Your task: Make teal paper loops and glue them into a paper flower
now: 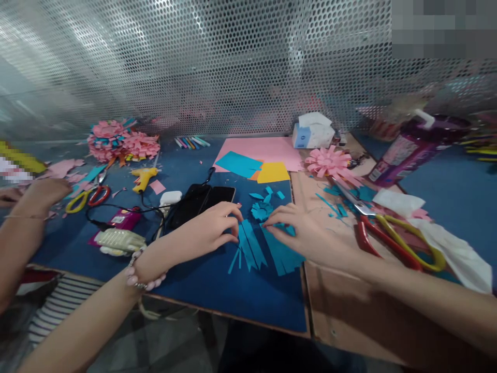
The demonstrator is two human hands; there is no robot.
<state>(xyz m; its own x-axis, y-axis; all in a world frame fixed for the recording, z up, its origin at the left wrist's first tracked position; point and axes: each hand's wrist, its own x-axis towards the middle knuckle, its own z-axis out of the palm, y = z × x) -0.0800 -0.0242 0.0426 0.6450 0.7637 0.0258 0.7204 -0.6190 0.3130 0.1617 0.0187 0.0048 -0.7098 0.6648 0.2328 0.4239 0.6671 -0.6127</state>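
My left hand (219,228) hovers at the left edge of some cut blue paper strips (250,246), its fingers bent and the thumb apart from the index finger. My right hand (297,230) has its fingertips together at the top corner of a blue paper sheet with slits cut in its lower edge (285,256). Between the hands stands a small blue paper flower (261,210) with curled petals. Small blue scraps (280,195) lie just behind it. The right hand partly covers the slit sheet.
Large scissors (399,243) and a pink paper flower (330,163) lie right, near a purple tumbler (411,147) and tissue box (312,134). Left are a phone (215,199), cables, a yellow glue gun (144,177), smaller scissors (99,195) and another person's arm (27,228).
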